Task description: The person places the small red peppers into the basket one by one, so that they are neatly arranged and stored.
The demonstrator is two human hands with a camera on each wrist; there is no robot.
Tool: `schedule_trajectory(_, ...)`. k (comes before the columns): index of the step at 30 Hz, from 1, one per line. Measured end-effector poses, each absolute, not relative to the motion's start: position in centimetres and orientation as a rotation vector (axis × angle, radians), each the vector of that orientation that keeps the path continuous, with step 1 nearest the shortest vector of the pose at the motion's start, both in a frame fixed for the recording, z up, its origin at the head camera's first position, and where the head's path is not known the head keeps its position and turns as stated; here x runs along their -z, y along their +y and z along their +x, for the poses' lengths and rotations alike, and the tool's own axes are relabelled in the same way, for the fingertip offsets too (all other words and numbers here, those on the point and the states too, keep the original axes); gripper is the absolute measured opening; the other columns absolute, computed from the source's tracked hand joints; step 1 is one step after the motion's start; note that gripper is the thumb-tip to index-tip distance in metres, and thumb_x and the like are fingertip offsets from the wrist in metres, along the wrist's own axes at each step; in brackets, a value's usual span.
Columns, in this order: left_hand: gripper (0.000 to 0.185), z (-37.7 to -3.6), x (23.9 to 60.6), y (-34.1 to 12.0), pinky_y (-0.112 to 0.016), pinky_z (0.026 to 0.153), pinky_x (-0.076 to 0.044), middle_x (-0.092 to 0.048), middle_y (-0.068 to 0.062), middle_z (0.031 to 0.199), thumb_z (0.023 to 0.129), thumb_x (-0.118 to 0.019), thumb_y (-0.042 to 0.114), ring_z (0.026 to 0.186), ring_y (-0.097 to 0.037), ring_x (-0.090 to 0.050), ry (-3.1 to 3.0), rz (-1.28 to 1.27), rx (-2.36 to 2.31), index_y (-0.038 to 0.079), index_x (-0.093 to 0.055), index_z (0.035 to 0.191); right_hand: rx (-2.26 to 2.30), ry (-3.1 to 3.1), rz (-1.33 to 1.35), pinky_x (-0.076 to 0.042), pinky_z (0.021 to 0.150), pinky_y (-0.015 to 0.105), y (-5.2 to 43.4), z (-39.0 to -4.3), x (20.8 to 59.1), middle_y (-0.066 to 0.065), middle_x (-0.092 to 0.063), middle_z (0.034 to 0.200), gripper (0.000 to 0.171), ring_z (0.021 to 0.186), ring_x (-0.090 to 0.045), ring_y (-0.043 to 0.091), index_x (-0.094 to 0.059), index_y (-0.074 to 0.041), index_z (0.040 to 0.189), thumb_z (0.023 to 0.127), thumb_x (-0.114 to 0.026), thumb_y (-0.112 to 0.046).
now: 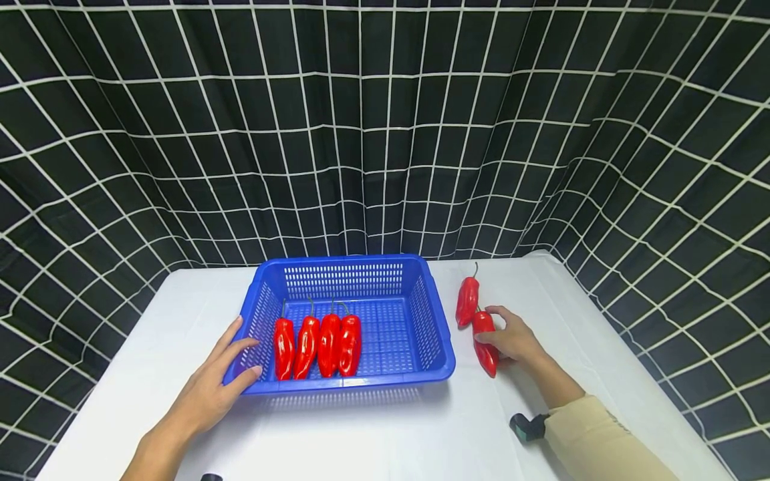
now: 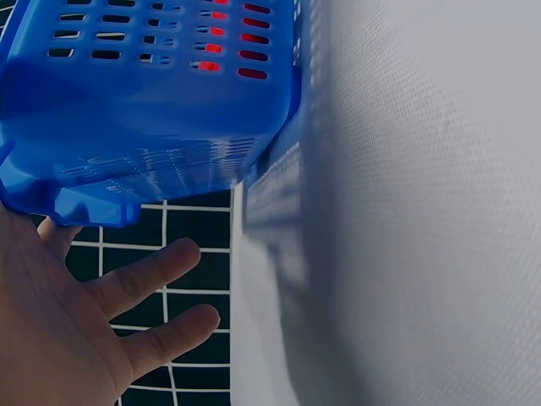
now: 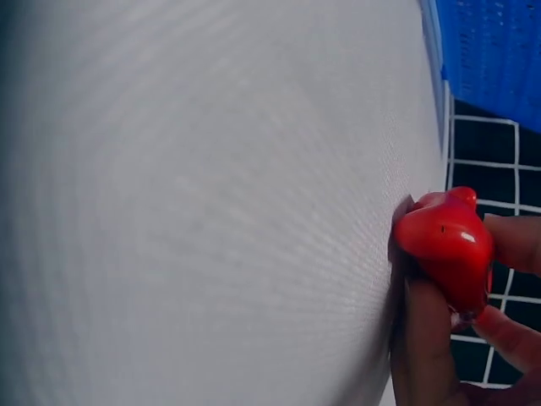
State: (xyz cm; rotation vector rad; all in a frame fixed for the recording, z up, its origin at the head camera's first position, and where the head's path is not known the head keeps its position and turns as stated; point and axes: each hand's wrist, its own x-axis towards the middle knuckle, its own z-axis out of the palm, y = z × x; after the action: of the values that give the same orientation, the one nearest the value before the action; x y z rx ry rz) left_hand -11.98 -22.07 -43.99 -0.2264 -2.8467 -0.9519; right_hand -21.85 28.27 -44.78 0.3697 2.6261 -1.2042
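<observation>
A blue basket (image 1: pixel 394 382) stands on the white table with several red peppers (image 1: pixel 329 344) lying side by side in its left part, stems toward the back. My left hand (image 1: pixel 207 391) rests at the basket's left rim, fingers spread. In the left wrist view two fingers (image 2: pixel 156 338) stretch out below the basket wall, touching nothing. To the right of the basket my right hand (image 1: pixel 514 339) holds a red pepper (image 1: pixel 484 342) between thumb and fingers, low over the table. The right wrist view shows this pepper's rounded end. Another red pepper (image 1: pixel 467 302) lies just behind it.
A white cloth (image 1: pixel 361 441) covers the table. Black curtains (image 1: pixel 379 153) with a white grid enclose the back and sides. A small dark device (image 1: pixel 528 427) sits by the right sleeve. The basket's right part (image 1: pixel 394 334) shows its bare floor.
</observation>
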Motion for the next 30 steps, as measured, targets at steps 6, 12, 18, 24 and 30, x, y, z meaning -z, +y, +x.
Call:
schedule_trajectory(6,0.045,-11.9,43.9,-22.0,-0.074,0.093,-0.029,-0.013,-0.004,0.160,0.094,-0.057,0.043,0.136,-0.046,-0.028,-2.840,-0.237,0.954,0.019,-0.055,0.131,1.223,2.594,0.395,-0.058,0.060,0.042,28.7,-22.1,45.1,0.032,-0.042,0.129,0.082,0.110,-0.051,0.050,-0.031,-0.009,0.148,0.080,-0.076,-0.017)
schedule_trajectory(12,0.045,-11.9,43.8,-22.0,-0.074,0.092,-0.030,-0.014,-0.005,0.160,0.094,-0.057,0.043,0.136,-0.046,-0.028,-2.841,-0.235,0.954,0.018,-0.055,0.131,1.393,2.472,0.439,-0.058,0.061,0.043,29.6,-22.0,45.5,0.031,-0.039,0.131,0.081,0.107,-0.054,0.048,-0.027,-0.011,0.150,0.083,-0.072,-0.016)
schedule_trajectory(18,0.044,-11.9,43.8,-22.0,-0.074,0.093,-0.029,-0.013,-0.004,0.160,0.094,-0.058,0.041,0.136,-0.046,-0.027,-2.841,-0.234,0.951,0.019,-0.055,0.131,1.574,2.348,0.450,-0.058,0.065,0.044,30.5,-21.4,45.5,0.030,-0.039,0.132,0.078,0.102,-0.057,0.043,-0.026,-0.015,0.152,0.087,-0.070,-0.018)
schedule_trajectory(24,0.045,-11.9,43.9,-22.0,-0.074,0.093,-0.030,-0.014,-0.005,0.160,0.094,-0.057,0.043,0.135,-0.047,-0.028,-2.837,-0.241,0.950,0.019,-0.055,0.131,1.771,2.182,0.411,-0.057,0.070,0.046,31.0,-20.6,44.5,0.029,-0.036,0.136,0.079,0.100,-0.059,0.038,-0.022,-0.018,0.153,0.089,-0.067,-0.017)
schedule_trajectory(30,0.045,-11.9,44.0,-22.0,-0.074,0.092,-0.030,-0.014,-0.003,0.160,0.094,-0.057,0.044,0.136,-0.046,-0.028,-2.835,-0.243,0.949,0.019,-0.055,0.131,1.966,2.013,0.385,-0.056,0.074,0.048,31.1,-19.8,43.1,0.024,-0.029,0.141,0.078,0.103,-0.058,0.032,-0.020,-0.023,0.154,0.091,-0.066,-0.015)
